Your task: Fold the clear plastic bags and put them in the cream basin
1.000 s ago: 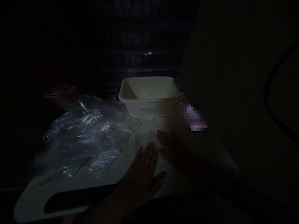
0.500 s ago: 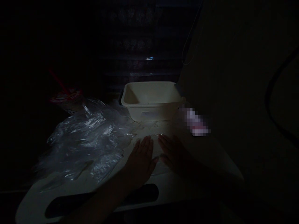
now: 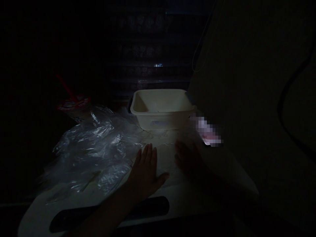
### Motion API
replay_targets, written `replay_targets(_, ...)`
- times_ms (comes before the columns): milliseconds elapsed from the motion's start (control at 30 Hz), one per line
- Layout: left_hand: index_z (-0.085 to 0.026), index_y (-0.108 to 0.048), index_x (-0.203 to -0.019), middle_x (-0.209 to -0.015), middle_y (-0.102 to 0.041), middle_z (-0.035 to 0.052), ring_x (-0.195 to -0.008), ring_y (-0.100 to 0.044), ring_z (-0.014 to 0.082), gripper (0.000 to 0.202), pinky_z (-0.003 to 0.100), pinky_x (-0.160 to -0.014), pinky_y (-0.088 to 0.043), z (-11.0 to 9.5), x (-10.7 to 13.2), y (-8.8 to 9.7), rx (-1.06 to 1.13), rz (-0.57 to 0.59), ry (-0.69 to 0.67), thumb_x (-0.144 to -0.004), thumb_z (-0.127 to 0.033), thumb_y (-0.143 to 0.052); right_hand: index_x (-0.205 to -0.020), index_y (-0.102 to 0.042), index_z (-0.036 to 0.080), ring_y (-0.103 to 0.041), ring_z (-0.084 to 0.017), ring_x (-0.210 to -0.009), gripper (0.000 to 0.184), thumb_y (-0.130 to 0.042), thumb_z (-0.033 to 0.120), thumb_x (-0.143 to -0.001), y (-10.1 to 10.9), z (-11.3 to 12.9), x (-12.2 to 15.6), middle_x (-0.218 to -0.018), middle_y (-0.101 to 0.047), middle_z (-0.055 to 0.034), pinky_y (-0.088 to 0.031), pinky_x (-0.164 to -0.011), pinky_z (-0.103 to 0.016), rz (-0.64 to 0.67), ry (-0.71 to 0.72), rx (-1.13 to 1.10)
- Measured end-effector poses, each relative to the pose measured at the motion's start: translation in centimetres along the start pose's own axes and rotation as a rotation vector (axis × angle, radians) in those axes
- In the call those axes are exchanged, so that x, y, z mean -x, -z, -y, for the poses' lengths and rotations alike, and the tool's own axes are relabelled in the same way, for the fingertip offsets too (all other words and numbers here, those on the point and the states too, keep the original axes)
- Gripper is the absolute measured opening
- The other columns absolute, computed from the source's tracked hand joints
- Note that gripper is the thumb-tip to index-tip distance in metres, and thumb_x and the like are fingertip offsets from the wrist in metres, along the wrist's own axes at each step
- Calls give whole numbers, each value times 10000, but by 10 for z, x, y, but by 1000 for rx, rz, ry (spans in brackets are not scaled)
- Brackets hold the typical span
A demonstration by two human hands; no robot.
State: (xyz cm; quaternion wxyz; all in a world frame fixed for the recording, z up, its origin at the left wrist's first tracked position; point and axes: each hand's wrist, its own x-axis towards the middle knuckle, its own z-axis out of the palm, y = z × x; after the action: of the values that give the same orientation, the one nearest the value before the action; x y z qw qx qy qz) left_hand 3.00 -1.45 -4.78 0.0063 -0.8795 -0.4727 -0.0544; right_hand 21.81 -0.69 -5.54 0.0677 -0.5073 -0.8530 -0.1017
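The scene is very dark. My left hand point(image 3: 145, 169) lies flat and open on a white board point(image 3: 172, 197), fingers stretched forward, thumb out to the right. My right hand point(image 3: 189, 159) rests flat and open beside it, in shadow. Between and under the hands lies a small sheet of clear plastic film point(image 3: 164, 158), hard to make out. A cream rectangular tub point(image 3: 161, 108) stands just beyond the hands; I cannot tell if anything is in it.
A heap of crumpled clear plastic bags point(image 3: 96, 144) covers the board's left half. A red-printed packet point(image 3: 74, 105) lies at the back left. The board has a long dark handle slot point(image 3: 108, 215) near me. A dark wall rises on the right.
Both hands have slid forward over the film and then spread apart, the left hand to the left and the right hand to the right.
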Motion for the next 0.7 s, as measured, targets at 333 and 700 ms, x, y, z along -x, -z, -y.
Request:
replay_targets(333, -4, -229, -1233, -1293, -180, 246, -1196, -88, 333, 901, 488, -936, -131, 3, 2, -9, 16, -20, 12, -653, -694, -243, -1205, -325, 66, -240, -242, -1169, 472, -253, 329, -819, -4, 2, 1, -1281, -299, -121, -197, -911, -478, 4, 77, -83)
replay_targets(700, -66, -167, -1261, -1327, -119, 191, -1213, -29, 279, 658, 481, -939, -135, 9, 1, 2, 25, -56, -119, -784, -502, -291, -1223, -311, 153, -245, -217, -1173, 438, -253, 288, -810, -12, -6, 1, -1279, -316, -79, -215, -907, -429, -19, 22, -64)
